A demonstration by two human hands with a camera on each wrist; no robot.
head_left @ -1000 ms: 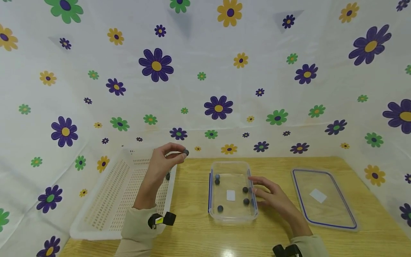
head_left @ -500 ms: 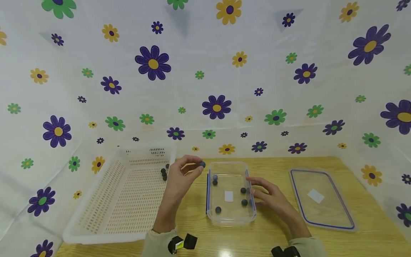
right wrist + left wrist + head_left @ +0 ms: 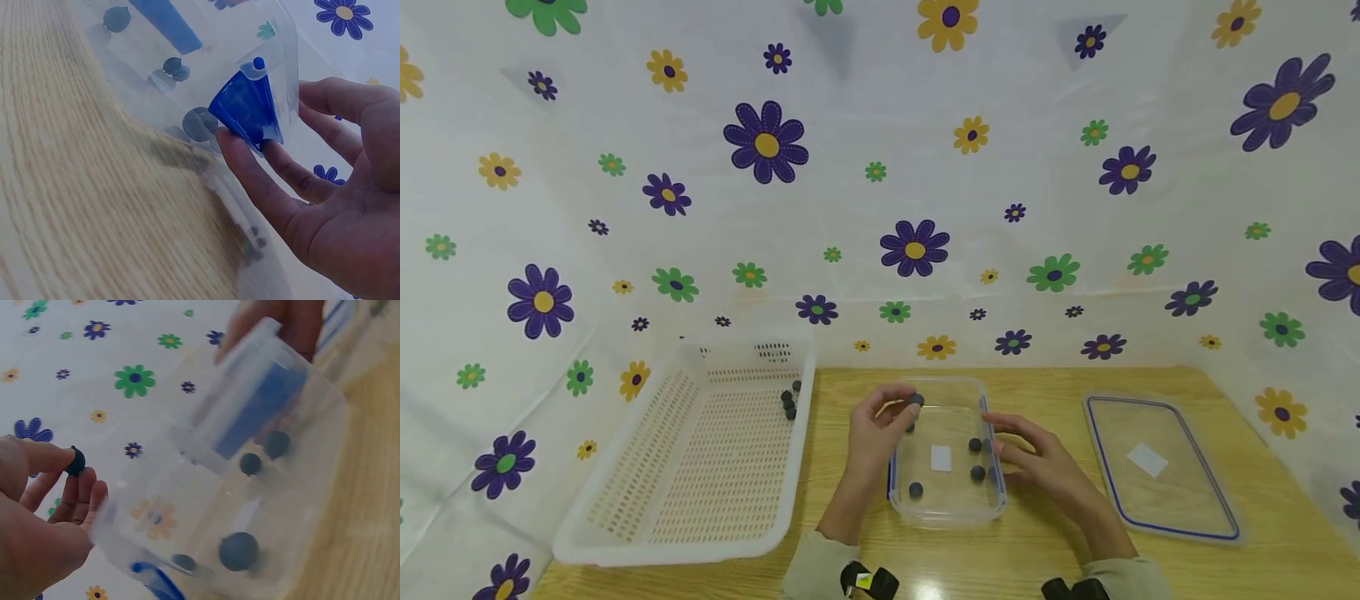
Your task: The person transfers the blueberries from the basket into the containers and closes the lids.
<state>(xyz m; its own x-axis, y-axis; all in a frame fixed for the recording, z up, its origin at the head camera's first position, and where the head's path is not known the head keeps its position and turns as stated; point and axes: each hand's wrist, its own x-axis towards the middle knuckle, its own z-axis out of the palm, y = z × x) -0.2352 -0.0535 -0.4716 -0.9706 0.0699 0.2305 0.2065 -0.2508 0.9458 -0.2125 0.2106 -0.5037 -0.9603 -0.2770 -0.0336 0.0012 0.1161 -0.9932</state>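
My left hand (image 3: pixel 871 437) pinches a small dark round blueberry (image 3: pixel 76 461) with a tiny nub on top, between thumb and fingers. It is at the left rim of a clear plastic box (image 3: pixel 947 517) with blue side latches. Several more dark blueberries (image 3: pixel 916 490) lie scattered on the box floor around a white label (image 3: pixel 941 458). My right hand (image 3: pixel 1041 471) touches the box's right wall, its fingers extended. In the right wrist view, its fingertips are at the blue latch (image 3: pixel 250 106).
A white slotted basket (image 3: pixel 662 552) stands on the left, with several dark blueberries (image 3: pixel 789 406) by its right wall. On the right lies a clear lid (image 3: pixel 1165 496) with a blue seal, flat on the wooden table (image 3: pixel 1045 383). A flower-print sheet (image 3: pixel 842 208) hangs behind.
My left hand has carried the blueberry from over the basket's right edge rightward and down to the box's left rim. My right hand has stayed against the box.
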